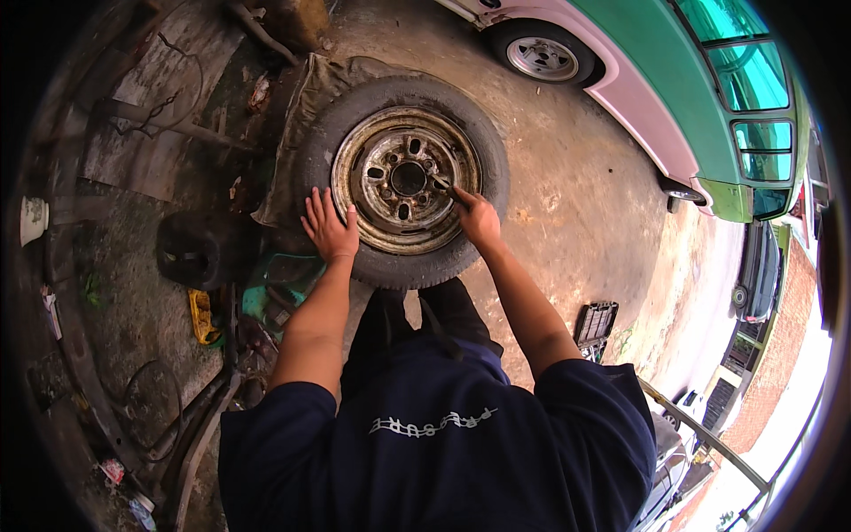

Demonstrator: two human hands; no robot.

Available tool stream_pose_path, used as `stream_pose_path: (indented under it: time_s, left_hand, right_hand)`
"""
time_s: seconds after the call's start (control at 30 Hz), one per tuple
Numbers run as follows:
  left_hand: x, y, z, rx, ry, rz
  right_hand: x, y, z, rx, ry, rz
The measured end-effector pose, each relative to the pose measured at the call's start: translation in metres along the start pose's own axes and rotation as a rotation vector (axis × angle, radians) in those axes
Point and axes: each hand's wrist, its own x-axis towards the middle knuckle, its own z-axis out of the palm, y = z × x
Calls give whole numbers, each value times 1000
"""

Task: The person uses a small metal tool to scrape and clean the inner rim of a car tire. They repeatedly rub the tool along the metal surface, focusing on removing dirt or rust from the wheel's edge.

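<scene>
Right grip (479, 220) clasps a partly hidden tool (448, 187), left grip (331, 227) splayed on tyre (316, 161).

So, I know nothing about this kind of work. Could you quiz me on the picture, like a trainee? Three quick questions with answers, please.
1. Where does the left-hand grip lie?
A) on the dark blue cloth shirt
B) on the round black rubber tyre
C) on the green car window

2. True or false: a green-and-pale-pink vehicle stands to the right of the round, rusty metal wheel.

3. What does the right-hand grip hold, and where does it point?

Key:
1. B
2. True
3. A slim, dark tool, pointing toward the wheel's centre hole; its exact kind cannot be told.
</scene>
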Motion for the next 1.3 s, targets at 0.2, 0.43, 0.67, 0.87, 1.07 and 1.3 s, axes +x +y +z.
stream_pose_path:
  time_s: [0.2,0.43,0.67,0.87,1.07,1.3]
  left_hand:
    - [-1,2,1,17,11,4]
    - [-1,2,1,38,3,-3]
    - [-1,2,2,37,6,2]
    - [0,2,0,19,6,-3]
    - [-1,2,0,40,-22,-17]
    - [-1,3,-1,25,-14,-17]
  right_hand:
    - [5,16,23,16,85,-147]
    - [19,11,24,-202,140,-255]
    - [32,10,12,-180,56,-239]
    - [25,14,-2,-99,41,-240]
    - [40,-20,-4,16,-79,-173]
    - [54,-48,-6,-95,-213,-120]
